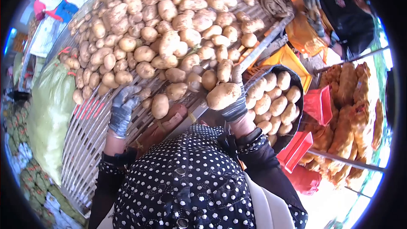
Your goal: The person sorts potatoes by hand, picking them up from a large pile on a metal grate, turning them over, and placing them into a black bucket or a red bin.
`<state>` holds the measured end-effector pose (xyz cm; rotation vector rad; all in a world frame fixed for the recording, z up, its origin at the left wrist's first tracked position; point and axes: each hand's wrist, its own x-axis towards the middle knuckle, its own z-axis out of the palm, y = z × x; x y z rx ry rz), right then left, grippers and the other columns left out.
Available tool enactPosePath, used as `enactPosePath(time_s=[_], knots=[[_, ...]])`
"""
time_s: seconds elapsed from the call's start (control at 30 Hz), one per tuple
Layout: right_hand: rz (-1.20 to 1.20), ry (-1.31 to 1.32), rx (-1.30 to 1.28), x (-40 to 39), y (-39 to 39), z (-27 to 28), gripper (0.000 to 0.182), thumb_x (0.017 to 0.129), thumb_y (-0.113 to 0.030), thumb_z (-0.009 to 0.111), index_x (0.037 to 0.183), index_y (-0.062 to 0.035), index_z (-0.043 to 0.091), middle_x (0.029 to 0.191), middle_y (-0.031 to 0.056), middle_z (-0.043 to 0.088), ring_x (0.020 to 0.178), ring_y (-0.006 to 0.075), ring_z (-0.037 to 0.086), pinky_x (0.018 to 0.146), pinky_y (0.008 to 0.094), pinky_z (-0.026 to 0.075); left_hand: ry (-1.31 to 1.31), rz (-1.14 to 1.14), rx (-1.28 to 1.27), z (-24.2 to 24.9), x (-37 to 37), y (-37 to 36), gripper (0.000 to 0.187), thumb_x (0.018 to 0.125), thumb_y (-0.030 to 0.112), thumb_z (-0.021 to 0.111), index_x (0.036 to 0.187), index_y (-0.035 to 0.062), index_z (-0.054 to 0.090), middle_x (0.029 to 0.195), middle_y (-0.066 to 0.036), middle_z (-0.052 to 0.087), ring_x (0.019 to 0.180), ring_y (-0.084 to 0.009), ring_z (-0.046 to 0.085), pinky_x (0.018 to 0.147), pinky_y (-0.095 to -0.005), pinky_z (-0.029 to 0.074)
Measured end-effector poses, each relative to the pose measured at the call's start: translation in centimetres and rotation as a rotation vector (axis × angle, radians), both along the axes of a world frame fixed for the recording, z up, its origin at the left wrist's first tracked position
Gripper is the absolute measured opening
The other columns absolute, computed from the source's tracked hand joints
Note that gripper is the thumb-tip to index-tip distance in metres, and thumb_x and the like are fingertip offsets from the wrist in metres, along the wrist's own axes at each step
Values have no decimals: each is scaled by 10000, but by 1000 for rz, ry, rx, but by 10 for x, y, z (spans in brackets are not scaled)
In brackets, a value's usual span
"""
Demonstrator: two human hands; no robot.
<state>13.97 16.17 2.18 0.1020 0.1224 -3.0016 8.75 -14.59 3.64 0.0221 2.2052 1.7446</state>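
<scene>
Beside the round tub [301,112] of potatoes [278,106], grasps a large potato [223,96] in right hand [236,95], with left hand [123,109] half-open over slatted desk [87,138].

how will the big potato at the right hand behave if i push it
The potato at the right hand would probably roll unevenly, being rounded but longer than wide. Its plump, undented outline suggests it is stiff and unlikely to squash.
</scene>
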Motion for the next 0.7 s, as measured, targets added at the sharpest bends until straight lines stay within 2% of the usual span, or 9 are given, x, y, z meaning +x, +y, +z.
enactPosePath(time_s=[0.03,0.17,0.3,0.33,0.43,0.47,0.53,0.6,0.7], knots=[[-63,-2,-3,13,7,-2,512,941,-529,456,1226,-108,511,1171,124,560,1093,353,540,923,549,456,8,-15,-58,-10,6,-6,259,869,44,598,1124,4,601,1064,-48,619,948,-112,570,827,-245,483],[-318,-233,93,59,36,-19,395,928,-471,529,1046,-96,557,897,116,611,832,304,630,628,468,560,146,-144,-319,-48,30,-12,377,858,36,621,1216,-30,524,1154,-99,594,1039,-194,564,928,-320,449],[-499,-387,5,130,60,-5,384,886,-431,625,1050,-87,571,896,138,626,817,327,638,724,445,560,484,-472,-644,-82,26,7,602,757,146,732,1284,17,472,1204,-220,543,1120,-369,525,995,-416,406],[-525,-394,-107,149,68,-20,407,884,-438,627,1084,-89,565,951,150,624,820,334,637,714,462,564,507,-503,-732,-84,23,10,612,747,157,741,1284,31,474,1211,-217,537,1132,-369,517,997,-413,400],[-652,-427,16,221,85,-51,532,864,-510,616,1208,-117,515,1076,156,603,954,340,627,758,542,546,503,-515,-809,-77,18,25,617,747,137,728,1290,6,467,1253,-214,524,1178,-362,492,1024,-418,380],[-751,-582,7,240,87,-54,535,855,-507,628,1206,-117,520,1090,168,600,943,358,627,761,572,537,575,-550,-843,-91,8,15,607,748,136,727,1284,3,477,1257,-214,530,1179,-358,498,1029,-411,377],[-756,-447,-151,300,100,-99,508,845,-511,639,1164,-128,542,1084,168,607,943,376,624,756,590,531,591,-571,-869,-82,9,23,596,750,127,723,1278,-7,483,1247,-213,543,1166,-354,513,1023,-403,385],[-1069,-719,-16,340,97,-102,478,842,-530,627,1125,-152,550,1093,163,606,946,387,619,740,581,530,564,-573,-823,-83,8,25,591,751,117,718,1277,-13,482,1242,-216,545,1157,-355,520,1018,-400,391],[-1228,-826,4,410,117,-132,447,817,-580,621,1036,-193,569,1048,125,619,914,361,622,722,551,525,496,-549,-753,-81,11,27,578,754,98,707,1273,-22,481,1232,-224,548,1148,-357,527,1011,-395,398]])
